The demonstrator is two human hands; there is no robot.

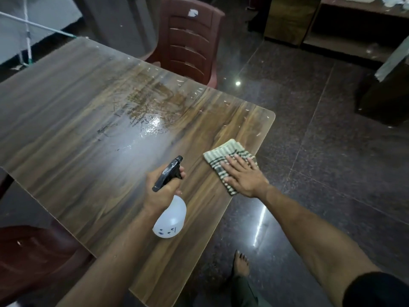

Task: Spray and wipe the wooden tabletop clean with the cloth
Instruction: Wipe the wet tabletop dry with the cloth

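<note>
The wooden surface [93, 120] lies half treated: a wet, glossy patch [150, 125] of droplets and streaks spreads across its middle, reaching toward the far edge, while the near boards look dry and dull. I judge that I am at the spraying step, with wiping barely begun.

My cloth [223, 158], green-and-cream striped and folded into a flat pad, sits on the surface near the right-hand corner, well clear of the wet patch. My right hand [241, 173] lies spread on top of it, palm down, fingers straight and slightly fanned, pressing it flat rather than gripping it. That arm reaches in from the lower right, nearly straight at the elbow.

My left hand [160, 189] is wrapped around the neck of the spray bottle [170, 218], fingers curled closed, one fingertip forward on the black trigger [177, 173]. The bottle is tipped so its pale round body hangs toward me and its nozzle [178, 159] points away and up the surface at the wet area. It is held above the boards, not resting on them. Whether the trigger is squeezed I cannot tell.

The next move, as I read it, is to push the cloth left and forward into the wet patch with flat, even pressure, and to keep the bottle lifted out of its path. A brown plastic chair [190, 41] stands at the far edge, another at the near left; my bare foot [241, 262] is on the dark polished floor [309, 151].
</note>
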